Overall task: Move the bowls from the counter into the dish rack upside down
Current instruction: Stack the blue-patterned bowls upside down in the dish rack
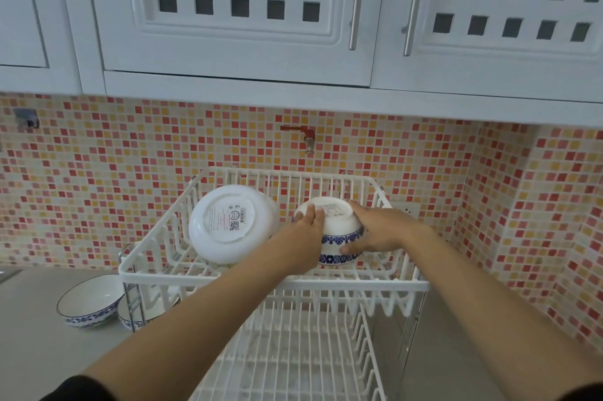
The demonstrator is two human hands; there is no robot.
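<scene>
A white two-tier dish rack (280, 283) stands on the counter. In its upper tier a large white bowl (228, 224) leans upside down at the left. To its right a white bowl with blue flower bands (339, 234) sits upside down in the tier. My left hand (303, 237) grips its left side and my right hand (378, 231) grips its right side. On the counter left of the rack stands an upright blue-patterned bowl (89, 301). A second upright bowl (137, 312) sits partly hidden behind the rack's leg.
The rack's lower tier (293, 351) holds nothing visible. A red tap (303, 134) juts from the mosaic-tiled wall behind the rack. White cabinets (248, 15) hang low overhead. A tiled side wall (538, 221) closes in at the right. A sink edge (8, 275) shows at far left.
</scene>
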